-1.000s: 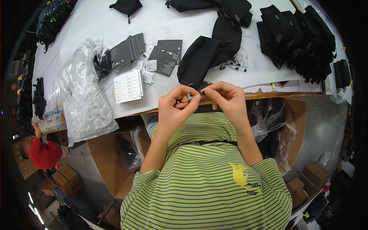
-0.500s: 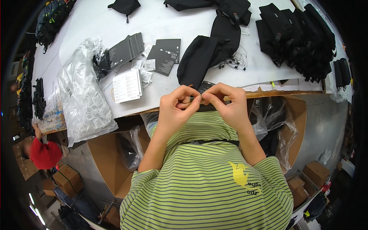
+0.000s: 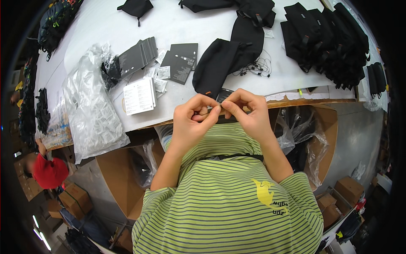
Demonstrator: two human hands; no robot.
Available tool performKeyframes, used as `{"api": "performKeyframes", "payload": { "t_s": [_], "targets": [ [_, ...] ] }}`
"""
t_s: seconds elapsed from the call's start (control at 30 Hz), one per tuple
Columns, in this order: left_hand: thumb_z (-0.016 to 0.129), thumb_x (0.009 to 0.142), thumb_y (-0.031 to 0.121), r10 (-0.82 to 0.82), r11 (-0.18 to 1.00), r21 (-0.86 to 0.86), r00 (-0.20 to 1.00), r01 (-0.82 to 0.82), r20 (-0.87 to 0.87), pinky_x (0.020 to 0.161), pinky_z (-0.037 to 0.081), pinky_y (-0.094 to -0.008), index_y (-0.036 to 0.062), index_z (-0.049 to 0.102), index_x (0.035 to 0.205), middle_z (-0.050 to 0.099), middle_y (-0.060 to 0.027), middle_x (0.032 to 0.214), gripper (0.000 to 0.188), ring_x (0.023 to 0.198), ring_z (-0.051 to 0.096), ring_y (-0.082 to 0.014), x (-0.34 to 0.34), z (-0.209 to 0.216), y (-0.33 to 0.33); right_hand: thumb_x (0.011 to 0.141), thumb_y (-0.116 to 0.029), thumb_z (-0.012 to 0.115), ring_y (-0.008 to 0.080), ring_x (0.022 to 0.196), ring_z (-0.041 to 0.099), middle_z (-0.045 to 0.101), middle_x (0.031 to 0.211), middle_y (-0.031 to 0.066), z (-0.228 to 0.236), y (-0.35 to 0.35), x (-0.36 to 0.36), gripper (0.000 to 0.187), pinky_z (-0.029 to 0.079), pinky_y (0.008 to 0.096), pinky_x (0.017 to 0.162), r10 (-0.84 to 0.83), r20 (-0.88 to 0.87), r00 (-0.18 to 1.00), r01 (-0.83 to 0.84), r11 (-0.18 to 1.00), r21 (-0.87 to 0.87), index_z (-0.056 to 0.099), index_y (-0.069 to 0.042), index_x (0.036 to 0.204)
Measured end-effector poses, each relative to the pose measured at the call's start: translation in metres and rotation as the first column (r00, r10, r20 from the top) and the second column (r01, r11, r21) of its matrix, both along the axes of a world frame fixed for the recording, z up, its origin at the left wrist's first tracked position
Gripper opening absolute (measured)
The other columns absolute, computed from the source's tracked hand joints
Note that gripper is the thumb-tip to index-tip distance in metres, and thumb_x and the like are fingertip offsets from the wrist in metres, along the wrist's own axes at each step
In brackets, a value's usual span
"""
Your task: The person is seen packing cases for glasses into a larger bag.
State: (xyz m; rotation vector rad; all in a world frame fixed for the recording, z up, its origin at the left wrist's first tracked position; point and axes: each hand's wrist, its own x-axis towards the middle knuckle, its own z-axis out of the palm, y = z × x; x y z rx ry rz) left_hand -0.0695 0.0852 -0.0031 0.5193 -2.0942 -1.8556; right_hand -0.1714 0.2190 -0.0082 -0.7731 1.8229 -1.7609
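At the table's near edge, my left hand (image 3: pixel 192 120) and my right hand (image 3: pixel 249 112) meet fingertip to fingertip. Both are closed in a pinch around something small and dark, mostly hidden by the fingers. Just beyond them a dark card (image 3: pixel 225 94) shows partly. A black fabric pouch (image 3: pixel 215 63) with a small orange tab at its near end lies beside that card, against another black pouch (image 3: pixel 249 34). To the right of the pouches is a tangle of thin black tag strings (image 3: pixel 260 67).
Left on the white table (image 3: pixel 169 25) are a fanned stack of dark cards (image 3: pixel 137 55), white printed cards (image 3: pixel 138 97) and a clear plastic bag (image 3: pixel 91 118). Piled black pouches (image 3: pixel 321 42) stand right. Below are open cardboard boxes (image 3: pixel 120 178). A person in a red sleeve (image 3: pixel 50 171) is far left.
Both hands have shifted slightly left and away from my body, still pinched together. The near end of the black pouch has moved slightly left, and its orange tab shows more plainly.
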Motion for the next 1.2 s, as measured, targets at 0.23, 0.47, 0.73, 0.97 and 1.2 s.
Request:
{"api": "performKeyframes", "payload": {
  "t_s": [0.23,0.47,0.73,0.97,1.2],
  "targets": [
    [0.068,0.079,-0.001,0.002,1.0,-0.031,1.0,-0.003,-0.02,0.048,0.016,-0.0197,-0.0004,0.062,0.081,0.032,0.0103,0.054,0.006,0.051,0.023,0.0005,0.002,0.004,-0.005,0.088,-0.007,0.063,0.0036,0.058,0.053,0.06,0.067,0.0003,0.002,0.0,-0.004,0.011,0.038,0.0168,0.052,0.114,0.104,0.988,-0.12,0.991,0.054,0.061,0.0,0.079],
    [0.069,0.077,0.003,-0.181,0.983,0.043,0.984,0.181,-0.006,0.046,0.019,-0.0212,0.002,0.064,0.08,0.031,0.0073,0.052,0.006,0.048,0.025,-0.0021,0.014,0.007,-0.011,0.093,-0.022,0.057,0.0035,0.064,0.052,0.063,0.079,-0.0002,-0.074,0.014,-0.05,0.018,0.036,0.0177,0.052,-0.235,0.291,0.927,0.192,0.967,0.17,0.065,-0.005,0.093],
    [0.065,0.083,0.006,-0.541,0.841,-0.05,0.84,0.539,-0.049,0.061,0.041,-0.0242,0.0022,0.064,0.086,0.055,-0.0021,0.074,0.005,0.065,0.052,-0.0112,0.005,0.015,-0.005,0.09,-0.019,0.06,0.0073,0.075,0.06,0.064,0.08,0.0018,-0.093,-0.018,-0.049,0.019,0.045,0.0212,0.068,0.108,0.495,0.862,-0.167,0.983,0.077,0.063,-0.002,0.098],
    [0.069,0.07,0.001,-0.306,0.509,-0.847,0.952,0.156,-0.009,0.091,0.038,-0.0363,0.0098,0.063,0.098,0.059,-0.0006,0.107,0.029,0.102,0.054,-0.022,-0.01,0.006,-0.039,0.088,-0.012,0.061,0.0038,0.053,0.049,0.053,0.064,-0.0016,-0.005,-0.009,-0.059,0.013,0.038,0.0192,0.049,0.399,0.123,0.909,-0.416,0.886,0.205,0.056,0.0,0.082],
    [0.063,0.069,0.008,-0.542,0.297,-0.95,0.836,0.098,-0.083,0.085,0.049,-0.0351,0.0027,0.061,0.089,0.063,-0.0066,0.09,0.021,0.085,0.062,-0.0215,-0.006,0.006,-0.044,0.087,-0.011,0.061,0.0039,0.054,0.05,0.052,0.058,-0.0016,0.011,-0.006,-0.056,0.012,0.039,0.0195,0.049,0.56,0.248,0.791,-0.601,0.786,0.143,0.057,0.0,0.082]
  ]
}}
